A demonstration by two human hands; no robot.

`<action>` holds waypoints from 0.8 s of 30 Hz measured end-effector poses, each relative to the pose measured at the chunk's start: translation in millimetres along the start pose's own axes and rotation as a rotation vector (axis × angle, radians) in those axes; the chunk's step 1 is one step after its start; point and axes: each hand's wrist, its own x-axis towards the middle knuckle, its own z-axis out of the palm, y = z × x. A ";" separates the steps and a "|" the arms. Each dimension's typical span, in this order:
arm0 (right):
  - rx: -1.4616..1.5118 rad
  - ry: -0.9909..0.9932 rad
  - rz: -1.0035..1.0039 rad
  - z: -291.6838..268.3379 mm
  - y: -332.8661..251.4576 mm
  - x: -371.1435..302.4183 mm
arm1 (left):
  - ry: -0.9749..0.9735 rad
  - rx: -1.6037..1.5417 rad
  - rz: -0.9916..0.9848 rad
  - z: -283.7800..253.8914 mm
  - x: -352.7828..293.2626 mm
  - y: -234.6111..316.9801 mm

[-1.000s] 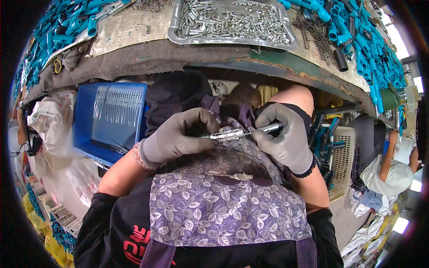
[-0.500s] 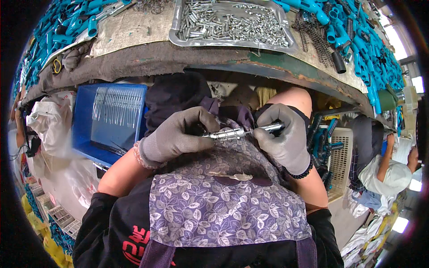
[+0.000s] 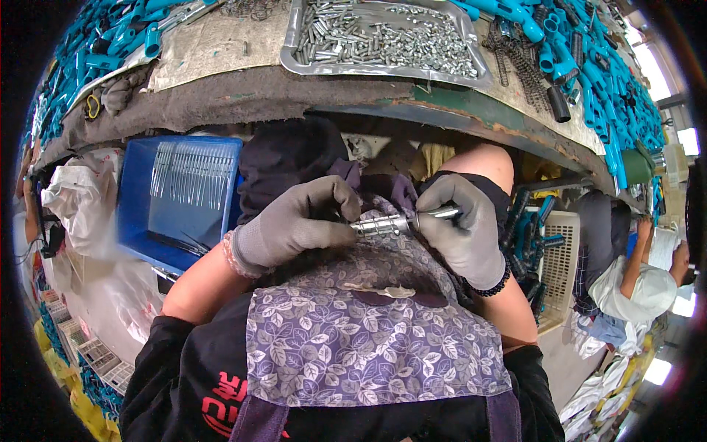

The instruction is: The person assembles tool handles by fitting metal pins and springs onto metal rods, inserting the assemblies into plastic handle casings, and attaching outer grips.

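Over my lap, my left hand (image 3: 298, 225), in a grey glove, pinches a shiny metal cylinder (image 3: 381, 225) with slots or ridges along it. Its left end is hidden between the thumb and fingers. My right hand (image 3: 464, 232), gloved likewise, is closed on a slim silver metal rod (image 3: 445, 213) just beyond the cylinder's right end. The right fingertips are right beside that end; whether the two metal parts touch, I cannot tell. Beneath both hands spreads a purple leaf-patterned apron (image 3: 375, 346).
On the cloth-covered bench (image 3: 221, 92) ahead stands a metal tray (image 3: 390, 71) of small pins. Dark springs (image 3: 526, 74) and teal tool parts (image 3: 589, 88) lie around it. At left is a blue bin (image 3: 136, 199) with metal rods; at right, a cream crate (image 3: 560, 258) and another person (image 3: 637, 283).
My right hand has shifted slightly left and down, bringing the rod nearer the cylinder. Less of the cylinder's left end shows now. My left hand has barely moved.
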 end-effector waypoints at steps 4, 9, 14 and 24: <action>0.346 -0.084 0.107 1.4 10.1 -2.2 | -0.006 -0.032 -0.023 -1.9 1.8 1.8; 0.344 -0.058 0.095 8.9 12.3 -3.0 | -0.008 -0.029 -0.029 -2.5 2.7 0.9; 0.167 0.013 -0.069 13.2 12.3 0.8 | 0.003 0.090 0.019 1.9 5.4 6.4; 0.044 0.054 -0.175 14.4 21.3 3.6 | -0.009 0.093 -0.009 2.8 9.7 4.5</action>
